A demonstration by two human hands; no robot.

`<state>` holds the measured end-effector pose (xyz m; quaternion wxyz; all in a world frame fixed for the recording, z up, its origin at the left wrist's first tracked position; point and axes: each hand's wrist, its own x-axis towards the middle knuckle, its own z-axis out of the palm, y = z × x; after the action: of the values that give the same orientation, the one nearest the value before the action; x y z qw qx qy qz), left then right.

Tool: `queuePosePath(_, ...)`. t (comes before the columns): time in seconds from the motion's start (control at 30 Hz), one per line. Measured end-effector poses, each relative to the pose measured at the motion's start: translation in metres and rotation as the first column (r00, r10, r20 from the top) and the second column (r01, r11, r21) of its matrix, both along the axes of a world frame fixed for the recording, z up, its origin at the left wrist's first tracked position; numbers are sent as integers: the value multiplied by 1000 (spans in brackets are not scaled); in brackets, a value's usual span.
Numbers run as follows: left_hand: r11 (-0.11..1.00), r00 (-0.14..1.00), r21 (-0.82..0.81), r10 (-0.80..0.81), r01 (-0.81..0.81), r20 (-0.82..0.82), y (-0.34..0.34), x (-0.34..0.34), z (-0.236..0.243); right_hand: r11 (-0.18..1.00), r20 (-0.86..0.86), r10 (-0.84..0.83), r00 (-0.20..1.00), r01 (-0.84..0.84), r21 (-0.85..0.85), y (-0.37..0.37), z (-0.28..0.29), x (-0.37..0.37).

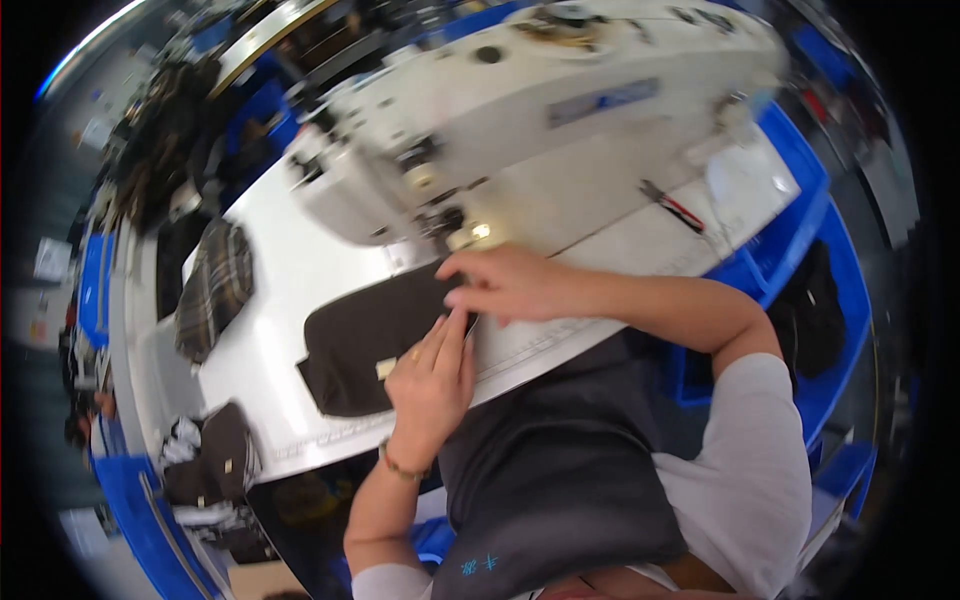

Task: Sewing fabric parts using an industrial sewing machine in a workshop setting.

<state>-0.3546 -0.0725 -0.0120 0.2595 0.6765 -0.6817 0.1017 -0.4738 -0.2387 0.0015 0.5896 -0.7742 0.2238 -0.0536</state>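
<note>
A dark brown fabric piece [360,335] with a small pale label lies on the white sewing table, its right end close below the sewing machine's needle area [447,222]. On its near right edge rests my left hand [432,375], fingers straight and together, gripping the edge; its thumb is partly hidden. My right hand [515,287] reaches in from the right, thumb and forefinger bent together on the fabric's corner just in front of the presser foot. The fingertips of both hands nearly meet there. A small lamp [480,232] glows beside the needle.
The white sewing machine [560,110] spans the table's far side. Red-handled snips [682,210] lie at right. A plaid fabric piece [215,290] sits on the left, with dark labelled pieces [215,460] stacked near the left corner. Blue bins [800,230] flank the table's right side.
</note>
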Motion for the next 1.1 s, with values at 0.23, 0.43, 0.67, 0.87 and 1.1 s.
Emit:
queuePosePath(0.23,943,942,-24,-333,333,-45,40,-39,-3,979,316,-19,949,81,-185,33,-6,-103)
queuePosePath(0.43,983,983,-27,-181,181,-19,56,-2,-26,679,159,-693,703,711,-184,41,53,-345)
queuePosePath(0.67,991,988,-7,-137,137,-71,44,-8,-34,77,40,-997,73,989,126,127,-16,-588)
queuePosePath(0.87,997,993,-9,-74,73,-89,52,8,-25,325,-416,-909,-27,578,-748,67,-92,-587)
queuePosePath(1.1,993,921,68,-65,98,-385,37,7,-13,223,282,-651,705,533,-816,-30,-13,-287)
